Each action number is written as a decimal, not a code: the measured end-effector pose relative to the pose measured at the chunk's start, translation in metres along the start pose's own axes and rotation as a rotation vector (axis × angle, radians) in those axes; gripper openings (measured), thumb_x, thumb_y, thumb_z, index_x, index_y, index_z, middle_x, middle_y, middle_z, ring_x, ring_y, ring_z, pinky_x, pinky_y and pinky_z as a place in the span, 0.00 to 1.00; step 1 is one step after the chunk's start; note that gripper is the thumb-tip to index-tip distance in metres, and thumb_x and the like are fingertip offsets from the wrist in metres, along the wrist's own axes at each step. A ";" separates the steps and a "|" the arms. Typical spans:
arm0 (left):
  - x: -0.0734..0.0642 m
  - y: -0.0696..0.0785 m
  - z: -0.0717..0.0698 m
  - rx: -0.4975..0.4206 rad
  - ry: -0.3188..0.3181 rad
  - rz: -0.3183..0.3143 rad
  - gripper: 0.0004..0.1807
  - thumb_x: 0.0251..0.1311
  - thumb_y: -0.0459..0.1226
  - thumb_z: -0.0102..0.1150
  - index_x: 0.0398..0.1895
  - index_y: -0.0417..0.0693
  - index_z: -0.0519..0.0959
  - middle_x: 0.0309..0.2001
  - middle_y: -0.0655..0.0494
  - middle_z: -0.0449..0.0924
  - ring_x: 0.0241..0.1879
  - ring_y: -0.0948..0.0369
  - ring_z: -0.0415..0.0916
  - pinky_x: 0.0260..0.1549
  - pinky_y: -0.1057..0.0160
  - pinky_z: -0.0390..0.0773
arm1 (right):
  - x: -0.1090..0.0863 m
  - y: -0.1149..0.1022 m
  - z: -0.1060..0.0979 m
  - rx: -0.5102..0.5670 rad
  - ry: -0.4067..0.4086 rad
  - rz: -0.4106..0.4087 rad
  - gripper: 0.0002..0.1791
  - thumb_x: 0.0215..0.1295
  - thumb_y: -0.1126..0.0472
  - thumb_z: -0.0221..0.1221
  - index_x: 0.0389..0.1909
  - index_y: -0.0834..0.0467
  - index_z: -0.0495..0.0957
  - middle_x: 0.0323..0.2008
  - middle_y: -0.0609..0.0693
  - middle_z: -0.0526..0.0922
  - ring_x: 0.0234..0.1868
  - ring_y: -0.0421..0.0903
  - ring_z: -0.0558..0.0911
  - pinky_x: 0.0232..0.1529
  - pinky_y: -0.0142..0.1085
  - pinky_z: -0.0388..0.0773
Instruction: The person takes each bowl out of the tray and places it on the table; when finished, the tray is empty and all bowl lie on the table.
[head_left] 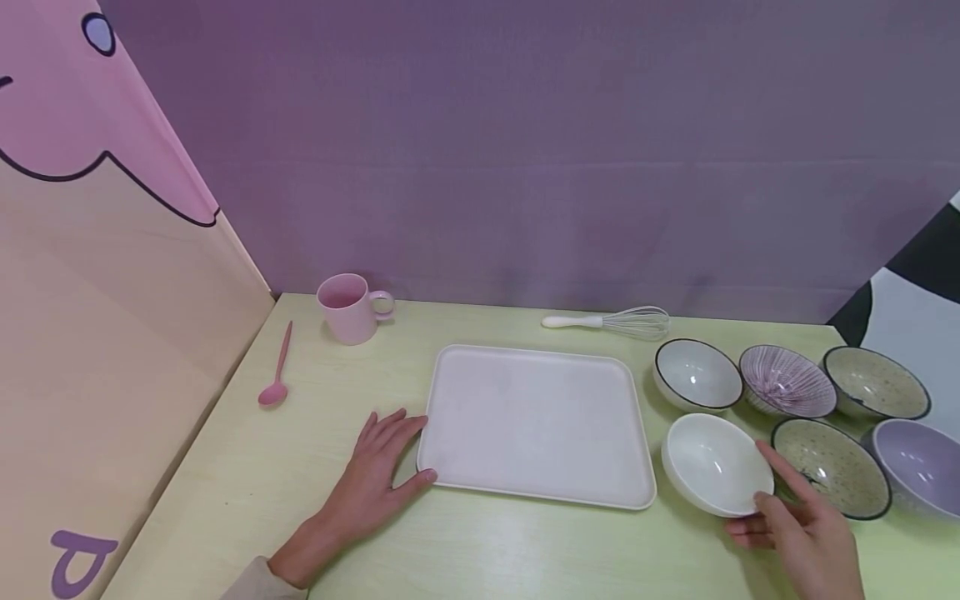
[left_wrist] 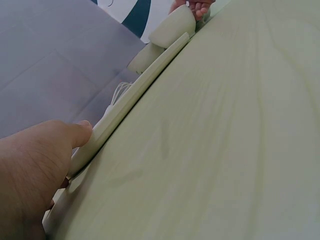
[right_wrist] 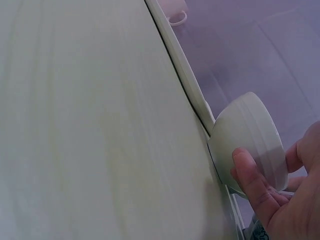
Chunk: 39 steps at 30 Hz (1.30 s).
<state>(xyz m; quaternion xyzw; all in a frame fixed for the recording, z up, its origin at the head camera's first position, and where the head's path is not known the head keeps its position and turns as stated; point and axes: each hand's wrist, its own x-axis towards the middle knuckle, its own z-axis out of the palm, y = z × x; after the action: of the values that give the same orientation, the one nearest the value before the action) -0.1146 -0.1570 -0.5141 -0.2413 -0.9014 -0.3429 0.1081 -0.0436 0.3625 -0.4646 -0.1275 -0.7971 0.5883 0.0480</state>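
A plain white bowl [head_left: 717, 463] is beside the right end of a white rectangular tray [head_left: 536, 425]. My right hand [head_left: 806, 521] grips the bowl at its near right side, thumb at the rim and other fingers lower on the outside. In the right wrist view, fingers press against the outer wall of the bowl [right_wrist: 250, 135]. My left hand [head_left: 378, 471] lies at the tray's near left corner, thumb and fingers spread along the edges. From the left wrist, the thumb [left_wrist: 80, 134] shows against the rim of the tray [left_wrist: 135, 95].
Beside the white bowl are a dark-rimmed white bowl [head_left: 697, 375], a purple-streaked bowl [head_left: 787, 382], two speckled bowls [head_left: 876, 383] and a lavender bowl [head_left: 921, 467]. A whisk [head_left: 607, 322] lies behind the tray. A pink mug [head_left: 348, 310] and pink spoon [head_left: 276, 367] are at left.
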 end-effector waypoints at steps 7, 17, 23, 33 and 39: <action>0.000 0.002 0.000 -0.006 0.008 0.005 0.37 0.73 0.52 0.69 0.77 0.40 0.76 0.75 0.47 0.79 0.80 0.39 0.67 0.84 0.29 0.51 | 0.002 0.002 0.000 -0.008 0.014 -0.035 0.41 0.84 0.74 0.48 0.90 0.41 0.59 0.26 0.38 0.91 0.23 0.40 0.91 0.26 0.36 0.91; 0.000 0.002 0.000 -0.004 0.004 0.001 0.38 0.73 0.53 0.69 0.77 0.41 0.76 0.75 0.47 0.79 0.80 0.39 0.66 0.84 0.30 0.50 | 0.004 0.007 -0.001 0.058 0.047 -0.026 0.38 0.84 0.72 0.49 0.90 0.46 0.59 0.29 0.34 0.90 0.22 0.43 0.92 0.25 0.38 0.91; 0.000 0.001 -0.001 -0.005 0.006 0.001 0.38 0.72 0.53 0.69 0.77 0.40 0.76 0.74 0.46 0.80 0.80 0.39 0.67 0.84 0.30 0.50 | 0.003 0.005 -0.001 0.076 0.028 -0.032 0.38 0.85 0.71 0.49 0.90 0.46 0.58 0.31 0.32 0.91 0.23 0.44 0.92 0.26 0.38 0.92; -0.001 0.001 -0.001 0.000 0.006 -0.001 0.38 0.72 0.52 0.69 0.77 0.40 0.76 0.74 0.46 0.79 0.80 0.38 0.66 0.84 0.29 0.50 | -0.001 0.002 -0.005 -0.095 -0.001 0.040 0.40 0.90 0.57 0.51 0.93 0.41 0.43 0.26 0.48 0.93 0.25 0.44 0.93 0.28 0.38 0.92; 0.001 0.002 -0.001 0.010 -0.005 0.009 0.38 0.74 0.53 0.67 0.78 0.40 0.75 0.75 0.46 0.79 0.80 0.38 0.66 0.84 0.29 0.50 | -0.008 -0.005 -0.004 -0.231 0.087 0.056 0.41 0.90 0.51 0.52 0.91 0.30 0.42 0.21 0.49 0.90 0.20 0.44 0.90 0.24 0.36 0.90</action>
<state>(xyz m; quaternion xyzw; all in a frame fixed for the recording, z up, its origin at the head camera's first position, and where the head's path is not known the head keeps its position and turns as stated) -0.1144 -0.1556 -0.5118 -0.2460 -0.9023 -0.3370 0.1085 -0.0354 0.3632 -0.4583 -0.1797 -0.8529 0.4874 0.0510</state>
